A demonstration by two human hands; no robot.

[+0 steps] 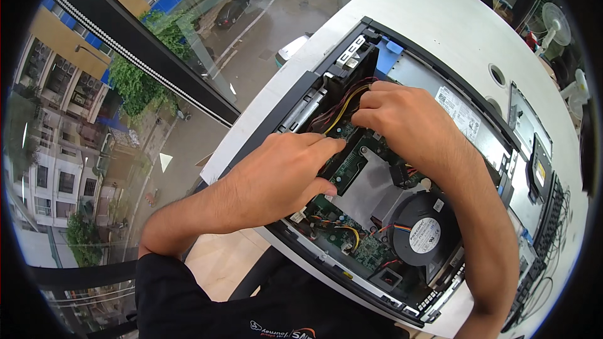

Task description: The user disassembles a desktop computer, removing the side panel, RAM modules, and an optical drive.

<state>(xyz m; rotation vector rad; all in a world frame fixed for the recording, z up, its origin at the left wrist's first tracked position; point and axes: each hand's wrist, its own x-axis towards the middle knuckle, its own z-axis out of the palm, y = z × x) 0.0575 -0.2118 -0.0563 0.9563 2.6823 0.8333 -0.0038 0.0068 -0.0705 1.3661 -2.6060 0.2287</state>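
An opened desktop computer case (294, 108) lies on the white table, its insides facing up. My left hand (276, 176) reaches in from the left. Its index fingertip touches the near end of a dark slot strip (336, 158) on the green circuit board (349, 179), and its thumb is spread apart below. At the strip's far end, my right hand (405, 113) has its fingers curled down and pressed together; whatever lies under them is hidden. Yellow and dark cables (342, 110) run just beside those fingers.
A black round blower fan (424, 232) sits in the near right of the case, and a silver drive unit (461, 113) at the far right. On the white table (433, 6) a removed metal panel (529, 119) and a black keyboard (546, 226) lie to the right. A window (251, 56) borders the left.
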